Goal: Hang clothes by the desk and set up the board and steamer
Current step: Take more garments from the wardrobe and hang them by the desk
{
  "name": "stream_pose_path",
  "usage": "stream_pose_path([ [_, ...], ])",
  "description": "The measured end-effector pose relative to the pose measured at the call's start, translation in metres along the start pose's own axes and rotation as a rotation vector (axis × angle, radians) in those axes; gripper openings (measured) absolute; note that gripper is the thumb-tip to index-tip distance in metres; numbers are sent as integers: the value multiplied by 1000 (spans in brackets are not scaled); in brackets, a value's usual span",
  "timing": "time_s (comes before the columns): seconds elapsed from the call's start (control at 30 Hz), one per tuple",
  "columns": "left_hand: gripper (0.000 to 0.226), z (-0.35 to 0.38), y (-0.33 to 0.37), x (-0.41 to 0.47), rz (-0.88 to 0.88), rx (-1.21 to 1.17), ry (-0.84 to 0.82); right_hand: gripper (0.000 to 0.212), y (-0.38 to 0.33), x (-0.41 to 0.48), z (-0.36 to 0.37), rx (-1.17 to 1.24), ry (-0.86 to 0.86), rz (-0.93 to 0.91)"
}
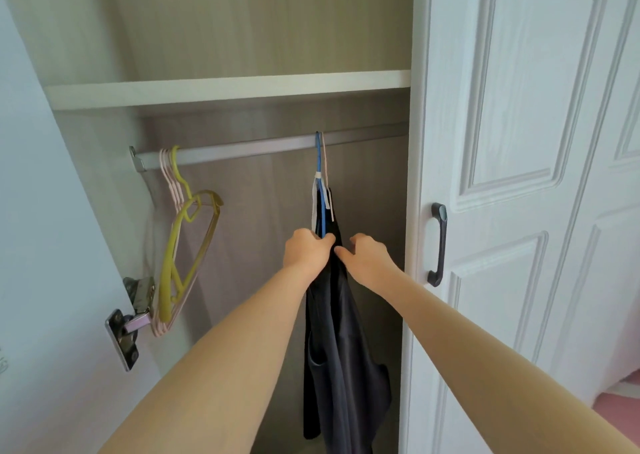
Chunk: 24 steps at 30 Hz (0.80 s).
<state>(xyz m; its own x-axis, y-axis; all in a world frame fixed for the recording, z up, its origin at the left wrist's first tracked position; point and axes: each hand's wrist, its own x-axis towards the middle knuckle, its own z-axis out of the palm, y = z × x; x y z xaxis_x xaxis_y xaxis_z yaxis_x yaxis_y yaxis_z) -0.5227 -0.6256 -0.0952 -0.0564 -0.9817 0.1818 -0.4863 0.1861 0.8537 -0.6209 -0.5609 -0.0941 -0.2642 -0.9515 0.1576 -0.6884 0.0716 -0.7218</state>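
The dark clothes [341, 349] hang vertical from the rail [242, 149], hooks directly above both hands. The left grip [308, 251] holds their hangers [323, 207]; the right grip [369, 257] pinches the dark clothes just beside.

Yellow hanger [168, 266] on wardrobe rail [242, 148]

One rail [263, 147], one shelf [225, 89] above it, one yellow hanger [173, 245] and uncountably bunched pink hangers [170, 183] at its left end, one blue hanger [318, 162] and one pale hanger [324, 155] right of its middle, one dark garment [343, 349] below those.
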Motion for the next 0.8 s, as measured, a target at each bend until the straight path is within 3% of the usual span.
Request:
stream_pose_path([
  [0.13, 11, -4, 2, 12, 23, 13, -2, 46, -5, 13, 5, 49, -10, -9],
  [0.23, 22, -4, 3, 25, -24, -46, 36, 46, -7, 18, 7, 67, -4, 19],
  [0.37, 21, -1, 4, 33, -109, -187, 54, 37, -11, 22, 3, 74, -17, 72],
  [0.63, 36, -33, -2, 24, -218, -243, 223, 36, -20, 20, -9, 142, -26, 99],
  [0.7, 48, -43, -1, 26, -250, -271, 196, 34, -21, 22, -13, 137, -3, 90],
  [0.8, 33, -52, 1, 28, -238, -273, 115, 33, -22, 27, -16, 159, 16, 95],
])
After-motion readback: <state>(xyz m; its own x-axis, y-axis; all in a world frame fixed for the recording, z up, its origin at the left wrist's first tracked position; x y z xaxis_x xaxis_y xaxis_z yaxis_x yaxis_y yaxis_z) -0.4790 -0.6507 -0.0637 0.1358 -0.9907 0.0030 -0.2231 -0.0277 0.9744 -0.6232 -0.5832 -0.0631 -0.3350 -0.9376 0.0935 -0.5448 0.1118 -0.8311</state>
